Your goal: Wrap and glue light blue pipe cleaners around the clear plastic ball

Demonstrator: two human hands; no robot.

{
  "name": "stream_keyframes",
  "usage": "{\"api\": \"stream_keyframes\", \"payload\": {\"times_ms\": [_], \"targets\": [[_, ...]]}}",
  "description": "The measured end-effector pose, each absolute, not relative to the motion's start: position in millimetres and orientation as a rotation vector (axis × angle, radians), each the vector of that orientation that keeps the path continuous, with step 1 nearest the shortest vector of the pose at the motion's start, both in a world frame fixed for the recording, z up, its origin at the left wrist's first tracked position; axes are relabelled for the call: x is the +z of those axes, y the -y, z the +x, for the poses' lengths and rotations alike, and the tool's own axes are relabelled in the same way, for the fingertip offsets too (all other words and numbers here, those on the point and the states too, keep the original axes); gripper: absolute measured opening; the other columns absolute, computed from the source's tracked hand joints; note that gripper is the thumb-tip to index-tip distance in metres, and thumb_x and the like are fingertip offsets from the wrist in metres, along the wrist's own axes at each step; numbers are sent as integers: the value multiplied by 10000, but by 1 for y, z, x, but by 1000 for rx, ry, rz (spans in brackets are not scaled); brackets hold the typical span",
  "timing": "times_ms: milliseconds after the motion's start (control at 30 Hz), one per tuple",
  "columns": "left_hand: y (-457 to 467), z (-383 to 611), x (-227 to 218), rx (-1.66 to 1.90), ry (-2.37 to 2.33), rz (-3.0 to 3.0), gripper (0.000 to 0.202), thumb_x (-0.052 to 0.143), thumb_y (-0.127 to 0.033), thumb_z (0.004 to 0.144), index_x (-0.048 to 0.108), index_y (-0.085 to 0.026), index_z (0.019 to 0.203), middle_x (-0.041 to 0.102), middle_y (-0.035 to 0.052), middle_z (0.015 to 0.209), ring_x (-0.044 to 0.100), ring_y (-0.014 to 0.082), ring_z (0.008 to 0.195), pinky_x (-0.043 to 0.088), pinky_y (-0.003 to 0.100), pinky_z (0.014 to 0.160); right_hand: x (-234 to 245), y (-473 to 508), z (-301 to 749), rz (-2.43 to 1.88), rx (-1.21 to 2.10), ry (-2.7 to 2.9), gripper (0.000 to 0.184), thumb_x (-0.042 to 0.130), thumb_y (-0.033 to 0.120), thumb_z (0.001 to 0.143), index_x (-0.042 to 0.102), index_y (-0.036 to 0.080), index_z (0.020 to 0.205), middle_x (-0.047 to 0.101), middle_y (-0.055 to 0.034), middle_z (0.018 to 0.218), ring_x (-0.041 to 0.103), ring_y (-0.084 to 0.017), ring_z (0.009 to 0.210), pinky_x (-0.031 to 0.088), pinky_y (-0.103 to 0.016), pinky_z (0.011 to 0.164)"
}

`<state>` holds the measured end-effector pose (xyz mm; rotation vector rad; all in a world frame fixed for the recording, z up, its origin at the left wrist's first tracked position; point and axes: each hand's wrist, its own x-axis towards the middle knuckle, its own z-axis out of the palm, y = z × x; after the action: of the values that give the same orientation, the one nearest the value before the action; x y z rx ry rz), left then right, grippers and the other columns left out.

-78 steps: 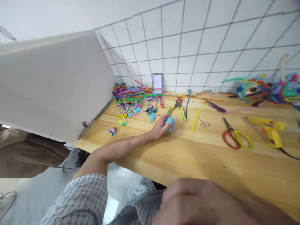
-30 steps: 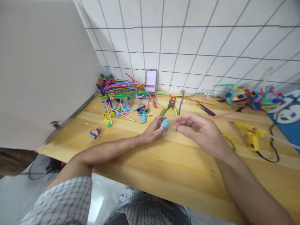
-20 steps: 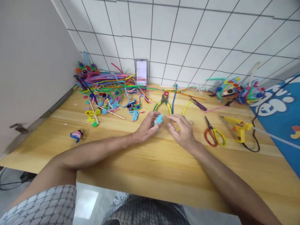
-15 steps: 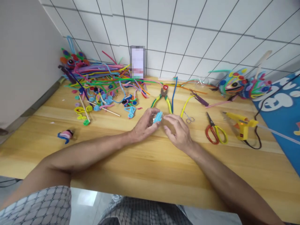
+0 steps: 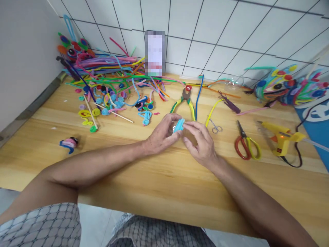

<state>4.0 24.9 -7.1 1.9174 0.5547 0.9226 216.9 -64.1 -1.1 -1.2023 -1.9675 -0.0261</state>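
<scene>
Near the middle of the table my left hand (image 5: 162,136) is closed around a small clear, shiny piece, mostly hidden by the fingers. Light blue pipe cleaner strips (image 5: 179,125) lie side by side on it, facing right. My right hand (image 5: 202,142) is curved beside them, its fingertips at the strips' right edge and its thumb apart from the fingers. Just beyond my hands lie green-and-yellow pliers (image 5: 191,108), with a red round piece (image 5: 188,88) at their jaws.
Red-and-yellow scissors (image 5: 244,144), small scissors (image 5: 217,129) and a yellow glue gun (image 5: 281,137) lie to the right. Pipe cleaners (image 5: 110,63) and coiled pieces (image 5: 113,101) spread at left. A phone (image 5: 154,51) leans on the wall; a clear ball (image 5: 233,82) sits at the back.
The view has shifted, so the wall and back items sit higher and the right-hand tools farther right. My right fingertips have come closer to the blue strips. My left hand keeps its hold.
</scene>
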Motion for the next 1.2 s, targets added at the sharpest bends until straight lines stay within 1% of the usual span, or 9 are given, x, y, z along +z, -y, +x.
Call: {"api": "stream_keyframes", "payload": {"times_ms": [100, 233, 333, 433, 633, 800, 900, 1033, 1200], "targets": [[-25, 3, -7, 915, -555, 1905, 428, 639, -446, 1113, 541, -208, 1455, 669, 146, 1411, 663, 274, 1316, 562, 466, 1171, -2, 65, 218, -1210, -13, 1957, 661, 687, 205, 1047, 529, 327, 1677, 740, -148, 1467, 752, -359, 1351, 680, -609, 1131], [-25, 3, -8, 924, -556, 1897, 441, 642, -490, 1118, 552, -213, 1449, 675, 135, 1392, 666, 265, 1293, 567, 450, 1154, -2, 67, 217, -1191, -20, 1952, 723, 696, 201, 1042, 478, 339, 1717, 731, -146, 1490, 740, -362, 1374, 667, -615, 1151], [-26, 4, -8, 930, -549, 1890, 460, 638, -536, 1121, 562, -209, 1435, 678, 137, 1384, 665, 268, 1294, 568, 449, 1152, -2, 67, 216, -1173, -30, 1967, 686, 708, 196, 1042, 524, 344, 1686, 724, -149, 1486, 746, -355, 1357, 677, -597, 1129], [-27, 4, -9, 932, -547, 1887, 472, 635, -551, 1121, 559, -202, 1430, 673, 145, 1391, 665, 272, 1293, 565, 454, 1151, -1, 66, 215, -1162, -29, 1977, 629, 713, 188, 1044, 575, 331, 1641, 725, -153, 1471, 752, -348, 1343, 685, -586, 1111], [-27, 4, -11, 933, -554, 1872, 491, 648, -562, 1114, 567, -199, 1434, 671, 139, 1394, 666, 265, 1304, 563, 439, 1165, 0, 66, 216, -1172, -10, 1994, 695, 711, 198, 1041, 513, 343, 1691, 729, -148, 1493, 744, -360, 1369, 668, -615, 1141], [-27, 4, -10, 911, -532, 1863, 507, 644, -562, 1120, 551, -186, 1447, 657, 146, 1407, 661, 265, 1316, 555, 438, 1176, -3, 65, 218, -1159, -55, 2000, 652, 715, 188, 1038, 572, 328, 1659, 736, -153, 1493, 751, -351, 1361, 674, -591, 1141], [-28, 3, -12, 918, -514, 1868, 485, 634, -544, 1128, 536, -202, 1457, 650, 140, 1399, 652, 264, 1306, 556, 453, 1161, -4, 64, 218, -1164, -77, 2019, 656, 702, 174, 1040, 574, 339, 1663, 738, -142, 1501, 752, -348, 1363, 671, -591, 1145], [-31, 4, -18, 938, -502, 1825, 481, 665, -539, 1110, 545, -223, 1452, 655, 126, 1357, 656, 262, 1246, 565, 455, 1116, -5, 63, 216, -1130, -115, 2015, 693, 706, 160, 1045, 537, 310, 1700, 726, -169, 1494, 750, -344, 1346, 685, -570, 1113], [-33, 4, -22, 941, -483, 1771, 466, 665, -540, 1108, 554, -243, 1450, 662, 104, 1311, 661, 247, 1189, 572, 431, 1065, -5, 63, 212, -1139, -90, 2010, 778, 718, 171, 1042, 456, 323, 1760, 700, -173, 1531, 730, -364, 1380, 674, -592, 1134]]}}
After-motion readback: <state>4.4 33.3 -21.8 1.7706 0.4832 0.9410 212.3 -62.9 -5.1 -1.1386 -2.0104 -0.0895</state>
